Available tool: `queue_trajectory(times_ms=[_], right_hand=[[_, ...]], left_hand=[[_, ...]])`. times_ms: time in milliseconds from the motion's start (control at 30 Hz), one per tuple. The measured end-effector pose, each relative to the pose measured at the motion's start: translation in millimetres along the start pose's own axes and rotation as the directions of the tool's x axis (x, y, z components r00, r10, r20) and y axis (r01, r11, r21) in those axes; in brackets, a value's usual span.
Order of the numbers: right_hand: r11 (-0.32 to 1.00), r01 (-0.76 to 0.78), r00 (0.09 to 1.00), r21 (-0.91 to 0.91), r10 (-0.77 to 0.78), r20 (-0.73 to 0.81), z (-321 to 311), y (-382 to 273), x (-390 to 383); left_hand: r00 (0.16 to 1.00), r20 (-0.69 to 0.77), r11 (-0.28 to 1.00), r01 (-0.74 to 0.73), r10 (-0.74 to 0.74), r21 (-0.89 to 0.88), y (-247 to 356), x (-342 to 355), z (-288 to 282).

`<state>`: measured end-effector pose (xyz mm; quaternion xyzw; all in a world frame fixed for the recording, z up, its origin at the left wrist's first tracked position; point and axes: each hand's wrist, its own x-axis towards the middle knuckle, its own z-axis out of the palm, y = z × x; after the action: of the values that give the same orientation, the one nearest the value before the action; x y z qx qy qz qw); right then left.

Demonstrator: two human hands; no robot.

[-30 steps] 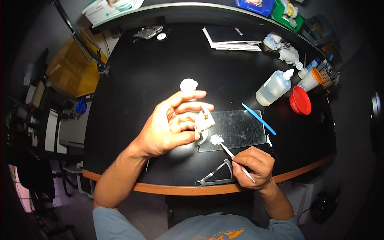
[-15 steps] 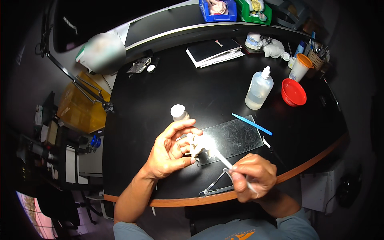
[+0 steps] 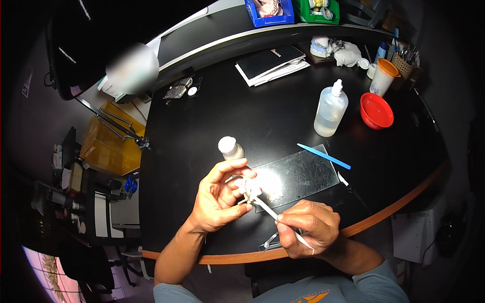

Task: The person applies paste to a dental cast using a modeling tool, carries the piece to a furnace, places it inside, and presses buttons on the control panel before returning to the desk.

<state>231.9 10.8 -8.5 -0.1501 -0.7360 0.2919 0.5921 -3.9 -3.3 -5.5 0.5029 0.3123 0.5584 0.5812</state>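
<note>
My left hand (image 3: pixel 214 202) holds a small off-white piece (image 3: pixel 247 189) that looks like a dental model, pinched between thumb and fingers. A slim white stick-like tool (image 3: pixel 267 209) is gripped in my right hand (image 3: pixel 309 228), and its far tip meets the model's right side. Bright glare lies just beside the model, so fine detail there is lost. Under and beyond the hands is a scratched glass slab (image 3: pixel 303 174), with a blue plastic spatula (image 3: pixel 324 156) across its far right corner. A small white-capped jar (image 3: pixel 231 148) stands just past my left fingertips.
Farther right are a clear squeeze bottle (image 3: pixel 331 110) and a red bowl (image 3: pixel 376 111). A thin-handled tool (image 3: pixel 344 182) lies right of the slab; a hinged metal instrument (image 3: pixel 270 243) rests near the desk edge. Notebooks (image 3: pixel 273 65) and an orange-lidded cup (image 3: pixel 384 77) sit farther back.
My right hand has moved slightly left and toward the model, bringing the white tool's tip from over the slab onto it. The view has shifted a little; my left hand keeps its hold.
</note>
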Motion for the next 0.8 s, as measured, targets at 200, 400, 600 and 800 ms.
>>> queue_trajectory(times_ms=[200, 400, 600, 800], right_hand=[[1.0, 0.01, 1.0, -0.019, -0.01, 0.002, -0.9, 0.1, -1.1], [0.999, 0.003, 1.0, -0.034, -0.003, 0.011, -2.0, -0.8, -0.4], [0.999, -0.002, 1.0, -0.037, 0.003, 0.016, -2.5, -0.2, -1.1], [0.998, -0.01, 1.0, -0.055, 0.011, 0.018, -2.5, 0.0, -1.3]], left_hand=[[1.0, -0.008, 1.0, 0.011, -0.011, 0.0, 0.6, -0.1, 0.6], [1.0, -0.016, 1.0, 0.007, -0.007, 0.02, 0.4, -0.5, 0.8], [0.999, -0.029, 0.999, 0.032, -0.032, 0.016, 2.1, -0.4, 2.3], [0.998, -0.045, 0.999, 0.048, -0.048, 0.008, 3.6, 0.6, 4.7]])
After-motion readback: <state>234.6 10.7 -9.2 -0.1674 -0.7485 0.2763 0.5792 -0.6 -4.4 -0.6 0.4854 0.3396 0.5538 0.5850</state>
